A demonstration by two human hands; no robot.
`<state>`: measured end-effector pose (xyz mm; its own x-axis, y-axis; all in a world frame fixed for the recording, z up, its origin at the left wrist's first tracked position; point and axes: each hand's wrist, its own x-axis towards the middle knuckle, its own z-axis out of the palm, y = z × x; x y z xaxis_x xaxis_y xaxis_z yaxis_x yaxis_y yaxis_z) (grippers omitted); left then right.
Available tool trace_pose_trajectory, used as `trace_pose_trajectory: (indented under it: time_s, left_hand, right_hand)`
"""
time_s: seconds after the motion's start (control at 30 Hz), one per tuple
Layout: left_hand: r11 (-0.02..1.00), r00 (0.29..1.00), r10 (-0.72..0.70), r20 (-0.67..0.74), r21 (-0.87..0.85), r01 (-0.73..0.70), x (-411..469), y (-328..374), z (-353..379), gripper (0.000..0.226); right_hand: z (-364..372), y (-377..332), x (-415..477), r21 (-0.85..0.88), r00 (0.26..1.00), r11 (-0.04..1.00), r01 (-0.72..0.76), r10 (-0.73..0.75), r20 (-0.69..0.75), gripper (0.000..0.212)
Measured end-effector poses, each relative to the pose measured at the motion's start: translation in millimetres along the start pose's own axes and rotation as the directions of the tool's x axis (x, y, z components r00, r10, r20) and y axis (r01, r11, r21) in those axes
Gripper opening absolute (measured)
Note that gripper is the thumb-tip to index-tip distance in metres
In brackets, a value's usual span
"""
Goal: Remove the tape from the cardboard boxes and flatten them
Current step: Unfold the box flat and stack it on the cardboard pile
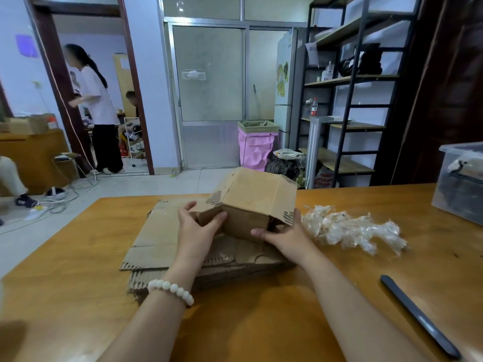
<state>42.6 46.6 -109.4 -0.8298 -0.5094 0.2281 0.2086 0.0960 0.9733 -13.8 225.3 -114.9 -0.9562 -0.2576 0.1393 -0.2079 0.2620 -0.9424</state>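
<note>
Atop flattened brown cardboard sheets (154, 241), left grip (198, 228) and right grip (282, 233) clasp the half-collapsed brown cardboard box (256, 197), which may spring back if uneven pressure slips.

No text can be read. Dark writing is seen on a white sheet of paper (312, 53) hung on the shelf rack (351, 79), but it is too blurred to be made out. A red label is carried by a bottle (314, 107) on that rack, and red print by a bag (324, 178) on the floor; both are illegible. No print is made out on the cardboard box (251, 202).
</note>
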Motion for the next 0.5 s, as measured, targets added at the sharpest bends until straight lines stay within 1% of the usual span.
trace_pose_trajectory:
  time_s: [0.07, 0.1, 0.13, 0.23, 0.27, 0.3, 0.33, 0.37, 0.4, 0.43, 0.47, 0.5]
  left_hand:
    - [1.000, 0.998, 0.010, 0.055, 0.005, -0.010, -0.8, -0.3, 0.7, 0.021]
    - [0.999, 0.996, 0.030, 0.083, 0.041, -0.033, -3.3, 2.7, 2.1, 0.011]
    - [0.996, 0.993, 0.051, 0.106, 0.072, -0.059, -3.9, 4.4, 3.2, 0.012]
    - [0.983, 0.986, 0.058, 0.153, 0.165, -0.083, -4.9, 9.0, 1.5, 0.011]
    - [0.977, 0.985, 0.078, 0.151, 0.186, -0.105, -5.2, 10.7, 0.4, 0.009]
    - [0.967, 0.985, 0.099, 0.142, 0.218, -0.129, -5.7, 12.5, -0.5, 0.006]
    - [0.951, 0.985, 0.122, 0.124, 0.271, -0.152, -7.2, 14.3, -1.0, 0.011]
    - [0.935, 0.984, 0.147, 0.103, 0.310, -0.172, -8.3, 14.6, -1.0, 0.024]
    - [0.928, 0.982, 0.164, 0.089, 0.323, -0.184, -10.3, 16.7, -0.5, 0.035]
    - [0.928, 0.980, 0.180, 0.090, 0.314, -0.200, -10.8, 17.8, -0.3, 0.040]
    - [0.932, 0.979, 0.178, 0.100, 0.303, -0.200, -11.0, 18.0, 0.7, 0.039]
    - [0.938, 0.979, 0.163, 0.125, 0.287, -0.193, -10.9, 18.0, 1.9, 0.033]
  right_hand:
    - [2.6, 1.5, -0.3, -0.044, 0.999, 0.999, 0.026, -0.027, -0.027, 0.067]
    - [3.7, 1.4, -0.5, -0.042, 0.998, 0.998, 0.039, -0.041, -0.047, 0.065]
    - [4.4, 1.5, -0.6, -0.038, 0.996, 0.998, 0.045, -0.048, -0.072, 0.064]
    - [4.3, -1.9, -0.4, -0.020, 0.977, 0.994, 0.103, -0.105, -0.184, 0.060]
    - [4.4, -3.0, -0.7, -0.062, 0.967, 0.991, 0.117, -0.128, -0.219, 0.062]
    - [4.0, -2.4, 0.8, -0.142, 0.955, 0.983, 0.117, -0.151, -0.255, 0.066]
    - [3.0, -0.9, 3.3, -0.209, 0.947, 0.973, 0.102, -0.160, -0.280, 0.071]
    - [1.5, 0.8, 5.5, -0.226, 0.949, 0.971, 0.081, -0.145, -0.281, 0.072]
    - [-0.1, 1.4, 5.9, -0.180, 0.959, 0.982, 0.065, -0.111, -0.262, 0.071]
    - [-1.3, 2.3, 5.8, -0.112, 0.970, 0.993, 0.047, -0.073, -0.233, 0.070]
    - [-2.2, 3.7, 6.0, -0.062, 0.977, 0.998, 0.034, -0.046, -0.207, 0.070]
    - [-3.1, 4.9, 6.2, -0.038, 0.980, 0.999, 0.027, -0.034, -0.195, 0.070]
